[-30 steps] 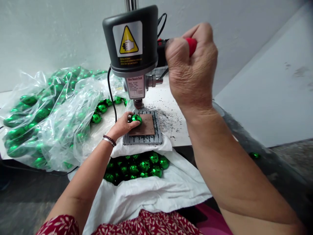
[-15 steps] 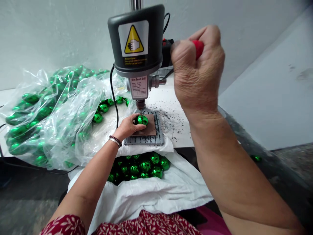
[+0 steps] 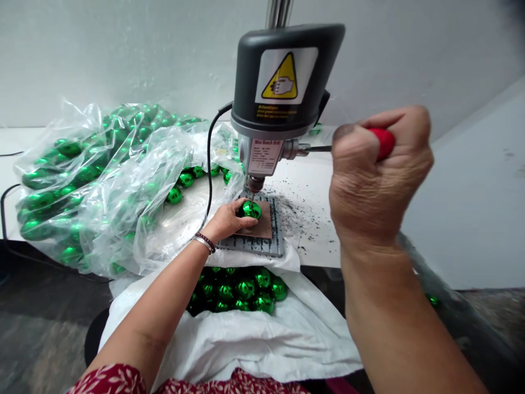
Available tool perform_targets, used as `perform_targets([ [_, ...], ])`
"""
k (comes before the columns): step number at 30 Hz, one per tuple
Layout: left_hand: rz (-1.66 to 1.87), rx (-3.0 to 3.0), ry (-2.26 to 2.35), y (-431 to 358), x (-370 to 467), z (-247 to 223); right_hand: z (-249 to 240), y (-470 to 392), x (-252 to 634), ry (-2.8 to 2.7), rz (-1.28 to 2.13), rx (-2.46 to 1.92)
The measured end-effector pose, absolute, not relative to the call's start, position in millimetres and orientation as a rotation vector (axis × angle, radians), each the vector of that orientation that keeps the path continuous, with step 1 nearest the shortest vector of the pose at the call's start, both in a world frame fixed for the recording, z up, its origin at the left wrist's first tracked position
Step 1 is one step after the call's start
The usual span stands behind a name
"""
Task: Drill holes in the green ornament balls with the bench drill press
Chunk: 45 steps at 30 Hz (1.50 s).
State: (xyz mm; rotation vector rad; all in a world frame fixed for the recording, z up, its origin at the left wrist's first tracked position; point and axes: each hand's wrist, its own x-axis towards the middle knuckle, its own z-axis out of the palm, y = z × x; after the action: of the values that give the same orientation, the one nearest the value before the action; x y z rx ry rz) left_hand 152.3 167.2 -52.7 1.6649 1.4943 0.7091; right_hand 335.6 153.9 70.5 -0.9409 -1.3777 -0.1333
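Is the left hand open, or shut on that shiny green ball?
Shut: the left hand grips the green ball, thumb along its near side, beneath the drill.

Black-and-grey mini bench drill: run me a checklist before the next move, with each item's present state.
1. Shiny green ball gripped by the left hand: ok, held between thumb and fingers.
2. Round red knob in the right hand: ok, the hand is closed around it.
3. Left hand well clear of the thin metal drill bit: not ok, it sits close beside it.
4. Bit touching the ball: cannot tell; the tip appears at its top.
5. Grey slotted base free of debris: not ok, dark shavings lie on and around it.
6. Bit spinning: cannot tell from a still.
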Motion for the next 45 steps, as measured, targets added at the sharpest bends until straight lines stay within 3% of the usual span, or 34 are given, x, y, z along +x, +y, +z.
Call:
perform_targets([
  [13, 0.763, 1.700, 1.428, 168.3, 151.4, -60.0, 52.5, 153.1, 333.5, -1.320, -0.303, -0.961],
  [40, 0.785, 1.632, 1.430, 164.6, 153.4, -56.8, 9.9, 136.9, 324.5, -1.278, -0.214, -0.959],
  [45, 0.774, 1.656, 1.432, 164.0, 153.2, -57.0, 41.1, 152.4, 326.5, -1.261, -0.220, -0.889],
])
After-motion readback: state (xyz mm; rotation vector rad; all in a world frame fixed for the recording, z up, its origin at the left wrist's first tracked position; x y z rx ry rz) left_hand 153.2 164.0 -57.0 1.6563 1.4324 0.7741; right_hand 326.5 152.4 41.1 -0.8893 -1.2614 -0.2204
